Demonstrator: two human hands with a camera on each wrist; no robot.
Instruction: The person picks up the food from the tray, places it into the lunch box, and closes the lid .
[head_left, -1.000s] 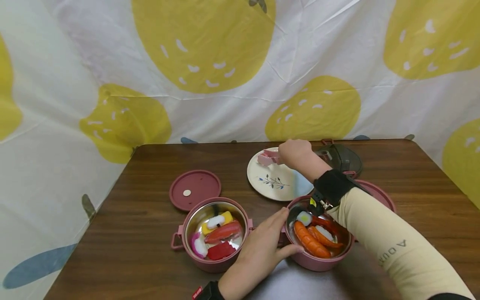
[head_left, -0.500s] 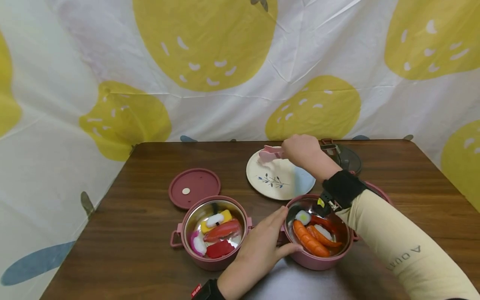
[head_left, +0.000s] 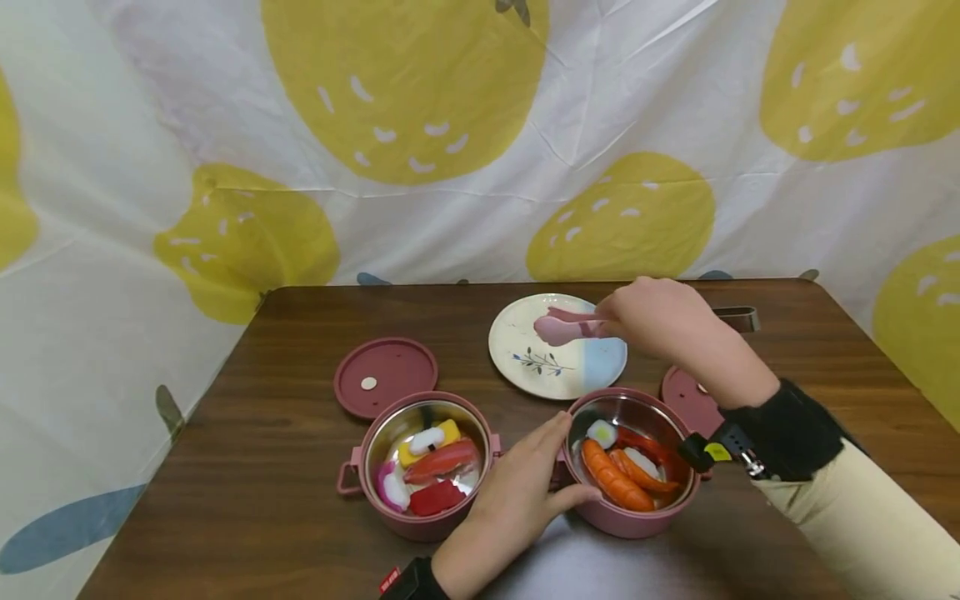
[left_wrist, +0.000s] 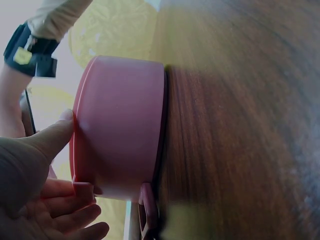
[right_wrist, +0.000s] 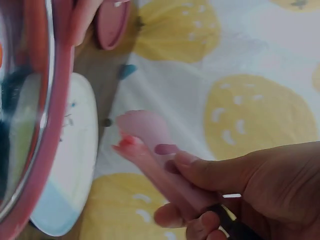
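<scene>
My right hand grips pink-tipped tongs above the right side of the white-and-blue plate. In the right wrist view, the tongs' two tips lie close together; whether the reddish patch between them is a separate piece cannot be told. My left hand rests against the left side of the right pink pot, thumb and fingers spread. Its thumb touches the rim in the left wrist view. Inside that pot lie an orange shrimp, a round white-green slice and other toy food.
A second pink pot stands to the left, holding several toy food pieces, among them a red one. Behind it lies a round maroon lid. Another maroon lid lies partly under the right forearm. A patterned cloth hangs behind the table.
My right hand has drawn the tongs rightward and slightly nearer across the plate. The dark round object behind that hand no longer shows. My left hand stays at the right pot.
</scene>
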